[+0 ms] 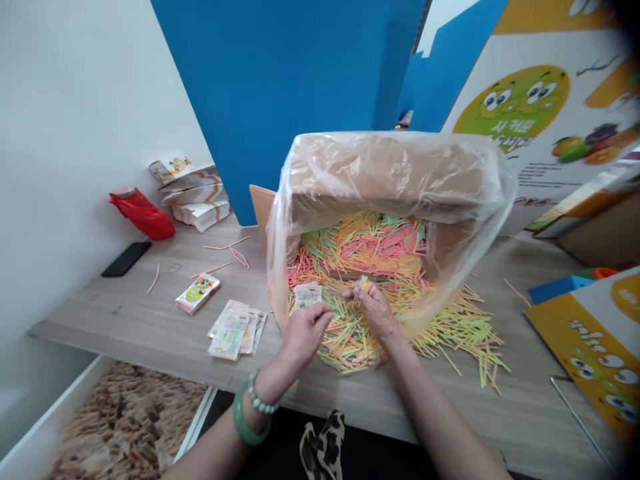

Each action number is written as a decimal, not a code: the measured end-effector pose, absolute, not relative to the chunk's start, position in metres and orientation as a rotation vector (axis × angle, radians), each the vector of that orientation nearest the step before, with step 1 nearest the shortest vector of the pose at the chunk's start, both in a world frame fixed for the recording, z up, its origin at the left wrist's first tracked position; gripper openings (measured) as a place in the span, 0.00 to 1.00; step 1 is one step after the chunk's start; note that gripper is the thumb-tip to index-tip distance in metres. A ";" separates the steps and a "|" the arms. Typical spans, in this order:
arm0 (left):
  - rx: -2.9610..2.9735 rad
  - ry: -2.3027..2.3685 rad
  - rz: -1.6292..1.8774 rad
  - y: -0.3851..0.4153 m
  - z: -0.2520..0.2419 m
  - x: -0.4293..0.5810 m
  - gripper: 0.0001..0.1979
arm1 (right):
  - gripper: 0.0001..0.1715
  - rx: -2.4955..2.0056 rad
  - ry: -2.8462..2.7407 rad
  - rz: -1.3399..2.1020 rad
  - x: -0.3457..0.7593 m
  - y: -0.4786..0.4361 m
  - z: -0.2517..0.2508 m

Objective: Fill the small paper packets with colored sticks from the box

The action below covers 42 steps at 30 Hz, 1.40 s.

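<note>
A loose heap of thin candy sticks (pixel 350 327) in yellow, green, pink and orange spills out of a cardboard box (pixel 385 167) lined with a clear plastic bag (pixel 495 193). Over the heap's near edge, my left hand (pixel 306 332) is closed, its thumb against the curled forefinger; what is between them is hidden. A small clear printed packet (pixel 308 295) shows just beyond its knuckles; I cannot tell whether that hand grips it. My right hand (pixel 375 308) pinches a few short pale-yellow candy sticks (pixel 365 283) above the heap.
Filled packets (pixel 237 331) lie left of the heap, near a small printed carton (pixel 198 293). Farther left are a black phone (pixel 126 259), a red bag (pixel 145 213) and stacked flat cartons (pixel 197 197). An open drawer (pixel 125 427) sits below. Printed boxes (pixel 595 347) stand right.
</note>
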<state>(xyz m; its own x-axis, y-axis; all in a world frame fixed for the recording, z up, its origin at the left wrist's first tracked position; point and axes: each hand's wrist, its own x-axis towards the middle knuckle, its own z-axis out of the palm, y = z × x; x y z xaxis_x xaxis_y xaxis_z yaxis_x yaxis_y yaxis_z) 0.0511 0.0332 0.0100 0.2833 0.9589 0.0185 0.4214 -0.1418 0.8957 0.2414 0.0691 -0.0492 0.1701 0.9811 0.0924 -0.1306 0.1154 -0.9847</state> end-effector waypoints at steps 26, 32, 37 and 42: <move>2.462 1.423 0.578 0.065 -0.012 0.131 0.15 | 0.16 -1.384 -1.477 0.557 0.248 0.062 -0.072; 2.314 1.827 0.475 0.061 -0.003 0.076 0.14 | 0.14 -1.445 -1.157 0.759 0.251 0.068 -0.076; 2.252 2.160 0.248 0.056 -0.021 0.038 0.20 | 0.14 -1.263 -0.975 0.985 0.251 0.073 -0.073; 2.160 2.096 0.432 0.061 -0.029 0.038 0.21 | 0.15 -1.336 -1.092 0.868 0.250 0.068 -0.066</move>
<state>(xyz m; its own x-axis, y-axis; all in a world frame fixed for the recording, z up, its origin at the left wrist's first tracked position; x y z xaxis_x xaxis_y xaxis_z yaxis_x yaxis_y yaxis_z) 0.0381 0.0614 -0.0291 0.0118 0.9913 0.1315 0.9625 -0.0469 0.2673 0.2496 0.0680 -0.0661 0.2941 0.9496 0.1087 0.1084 0.0798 -0.9909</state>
